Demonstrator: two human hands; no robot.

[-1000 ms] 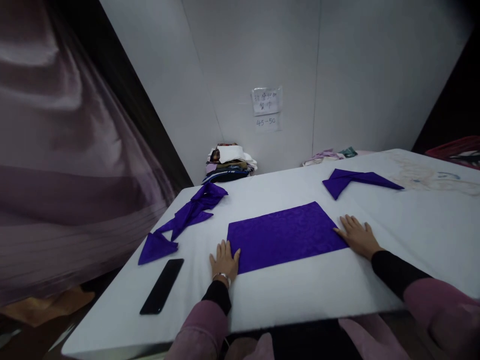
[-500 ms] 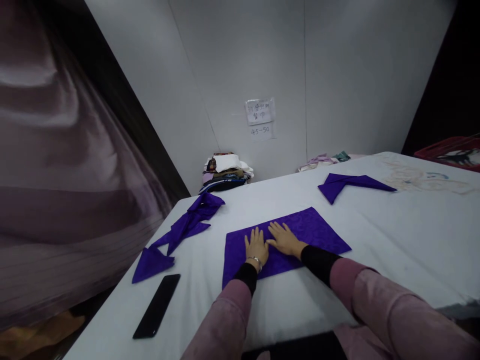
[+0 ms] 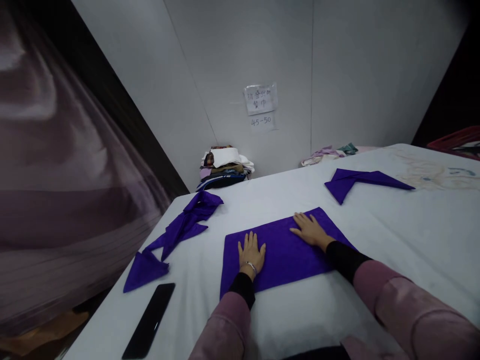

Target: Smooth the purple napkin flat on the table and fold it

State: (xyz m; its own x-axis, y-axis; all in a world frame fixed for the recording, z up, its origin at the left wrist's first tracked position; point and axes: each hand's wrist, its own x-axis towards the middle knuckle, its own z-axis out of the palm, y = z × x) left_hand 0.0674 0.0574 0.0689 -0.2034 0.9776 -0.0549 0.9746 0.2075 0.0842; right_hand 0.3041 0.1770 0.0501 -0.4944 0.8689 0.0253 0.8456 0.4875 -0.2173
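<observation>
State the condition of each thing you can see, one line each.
Purple rectangular cloth: spread flat
Left hand: open, palm down on it
Right hand: open, palm down on it
Purple cloth at left: crumpled
Purple cloth at far right: folded, angled
Black oblong slab: lying flat
Multicoloured cloth pile: stacked
White fabric table covering: faintly creased
</observation>
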